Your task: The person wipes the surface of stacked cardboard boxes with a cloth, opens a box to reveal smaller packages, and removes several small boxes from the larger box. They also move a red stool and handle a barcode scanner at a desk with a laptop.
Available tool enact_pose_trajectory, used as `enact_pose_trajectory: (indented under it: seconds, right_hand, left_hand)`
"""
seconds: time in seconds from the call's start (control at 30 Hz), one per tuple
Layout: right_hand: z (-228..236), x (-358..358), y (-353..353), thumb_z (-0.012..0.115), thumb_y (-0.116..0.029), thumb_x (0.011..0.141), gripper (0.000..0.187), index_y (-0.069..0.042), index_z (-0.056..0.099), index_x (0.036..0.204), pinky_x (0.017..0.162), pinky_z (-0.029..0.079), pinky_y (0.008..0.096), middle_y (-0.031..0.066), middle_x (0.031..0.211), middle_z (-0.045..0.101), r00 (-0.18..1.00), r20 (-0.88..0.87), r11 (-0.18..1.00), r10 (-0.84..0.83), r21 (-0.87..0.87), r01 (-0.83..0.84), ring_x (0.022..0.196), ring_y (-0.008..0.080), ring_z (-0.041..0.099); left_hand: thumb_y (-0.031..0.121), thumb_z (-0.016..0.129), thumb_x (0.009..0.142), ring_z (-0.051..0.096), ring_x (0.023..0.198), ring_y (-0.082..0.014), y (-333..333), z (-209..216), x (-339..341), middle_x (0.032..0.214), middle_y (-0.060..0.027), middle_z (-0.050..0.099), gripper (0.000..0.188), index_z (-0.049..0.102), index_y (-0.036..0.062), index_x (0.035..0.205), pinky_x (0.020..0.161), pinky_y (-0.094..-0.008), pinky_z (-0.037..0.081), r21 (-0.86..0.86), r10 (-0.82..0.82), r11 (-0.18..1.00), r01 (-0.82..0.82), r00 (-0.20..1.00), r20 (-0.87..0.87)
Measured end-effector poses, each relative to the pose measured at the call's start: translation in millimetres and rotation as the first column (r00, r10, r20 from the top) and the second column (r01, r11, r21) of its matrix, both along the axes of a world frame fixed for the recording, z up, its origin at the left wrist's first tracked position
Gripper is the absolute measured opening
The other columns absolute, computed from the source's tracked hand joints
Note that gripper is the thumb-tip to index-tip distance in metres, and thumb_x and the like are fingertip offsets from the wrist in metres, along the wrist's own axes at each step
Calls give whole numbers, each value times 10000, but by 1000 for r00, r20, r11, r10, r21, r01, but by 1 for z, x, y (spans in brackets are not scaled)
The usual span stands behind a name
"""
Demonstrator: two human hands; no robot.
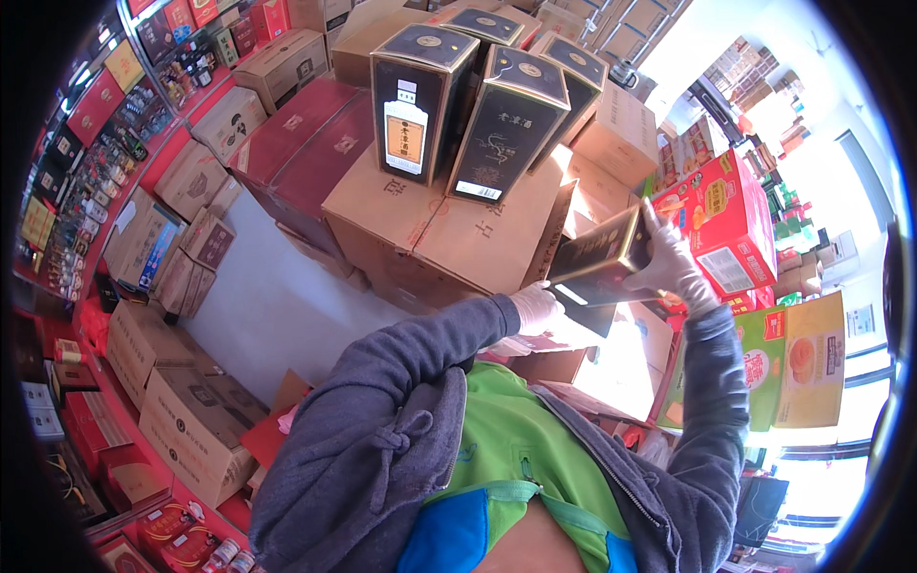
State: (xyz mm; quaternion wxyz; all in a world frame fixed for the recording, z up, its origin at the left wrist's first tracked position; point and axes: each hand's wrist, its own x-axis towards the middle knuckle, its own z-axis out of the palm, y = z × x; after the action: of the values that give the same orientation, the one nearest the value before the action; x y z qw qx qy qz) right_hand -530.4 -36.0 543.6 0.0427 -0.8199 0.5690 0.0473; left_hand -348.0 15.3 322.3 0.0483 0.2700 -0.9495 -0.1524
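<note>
Between my two white-gloved hands a black gift box [594, 272] with gold edges lies tilted over an open carton [638, 361] in front of me. My right hand [669, 269] grips its right end, with the fingers over the far edge and the thumb along the near side. At the near left corner of the box, my left hand [537, 309] pinches its edge; part of its fingers is hidden. Similar tall black boxes, among them a front one [509, 124] and one with a pale bottle picture [420, 100], stand upright on a brown closed carton [420, 229] just beyond.
A dark red carton [315, 143] adjoins the brown one on the left. To the right stand a red printed carton [721, 224] and a green and yellow one [764, 368]. Shelves of bottles and boxes [86, 191] line the left side, with cartons [196, 425] stacked below.
</note>
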Motion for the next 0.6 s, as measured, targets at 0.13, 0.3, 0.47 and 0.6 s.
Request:
enact_pose_trajectory:
  seconds: [0.13, 0.3, 0.47, 0.6]
  right_hand:
    - [75, 32, 13, 868, -268, 426, 1294, -52, 141, 1475, 1006, 360, 429, 273, 1205, 456, 980, 153, 991, 128, -55, -121, 1144, 410, 451]
    - [142, 85, 30, 868, -187, 477, 1226, -51, 168, 1474, 1098, 282, 350, 212, 1349, 408, 843, 503, 967, 192, 50, -250, 1266, 289, 401]
    - [173, 147, 35, 859, -211, 494, 1188, -125, 207, 1483, 1064, 326, 352, 141, 1274, 518, 885, 407, 964, 225, 40, -263, 1192, 248, 479]
    - [165, 199, 35, 841, -165, 512, 1163, -96, 198, 1478, 1044, 352, 333, 182, 1252, 535, 873, 408, 950, 266, 44, -310, 1173, 262, 503]
  left_hand:
    - [226, 576, 780, 545, 1083, -230, 14, 6, 8, 1167, -85, 579, 250, 665, 177, 1008, 970, -428, 366, -105, -26, 994, 6, 981, -191]
    - [224, 637, 734, 497, 1154, -278, 40, 48, 30, 1245, -122, 544, 361, 640, 146, 1086, 960, -428, 385, 0, -1, 1000, 1, 984, -179]
    - [135, 662, 694, 562, 978, -267, 59, 94, 77, 1084, -86, 604, 355, 619, 90, 1043, 881, -414, 414, -326, -203, 939, -113, 581, -788]
    - [136, 717, 701, 486, 1078, -268, 72, 110, 150, 1214, -144, 488, 488, 529, 49, 1143, 891, -395, 392, -340, -105, 645, -684, 362, -926]
